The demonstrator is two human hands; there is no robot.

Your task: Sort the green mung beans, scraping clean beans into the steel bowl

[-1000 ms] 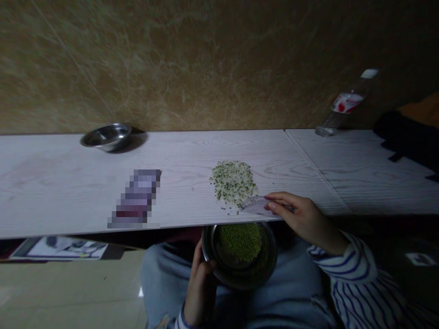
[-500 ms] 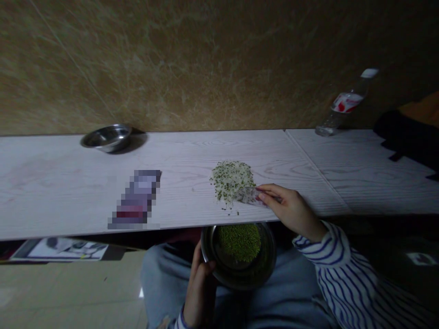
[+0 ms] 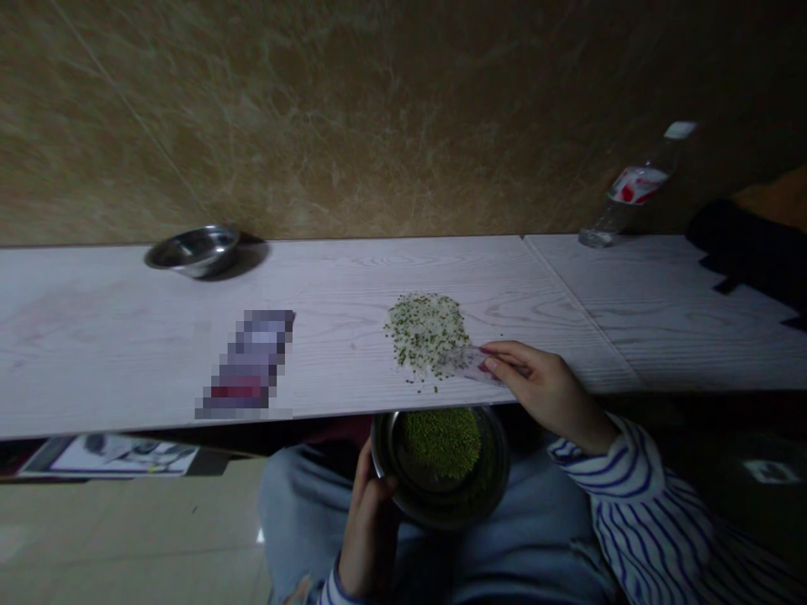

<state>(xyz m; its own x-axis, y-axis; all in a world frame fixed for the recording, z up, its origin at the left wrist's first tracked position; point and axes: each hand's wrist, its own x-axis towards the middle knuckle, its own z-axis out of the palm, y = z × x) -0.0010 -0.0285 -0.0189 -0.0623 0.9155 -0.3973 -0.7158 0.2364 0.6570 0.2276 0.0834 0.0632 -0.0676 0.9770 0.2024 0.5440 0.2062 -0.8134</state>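
Note:
My left hand (image 3: 371, 521) grips the left rim of a steel bowl (image 3: 435, 512), thumb over the edge. The bowl, on my lap just under the table's front edge, holds green mung beans (image 3: 450, 445). My right hand (image 3: 545, 382) pinches a thin, clear plastic piece (image 3: 476, 365), flat and see-through; its exact kind is hard to make out. The left end of this piece touches the near right side of a pile of white rice grains mixed with green beans (image 3: 425, 328), spread on the white wood-grain table (image 3: 334, 277).
A second steel bowl (image 3: 197, 252) stands at the back left. A blurred-out flat object (image 3: 249, 361) lies left of the pile. At the back right is a clear plastic bottle (image 3: 636, 185) with a white cap, beside dark cloth (image 3: 750, 252). A wall (image 3: 378, 118) rises behind the table.
My right hand and the clear plastic piece have shifted slightly right, away from the pile's middle. My left hand keeps its hold on the bowl of beans.

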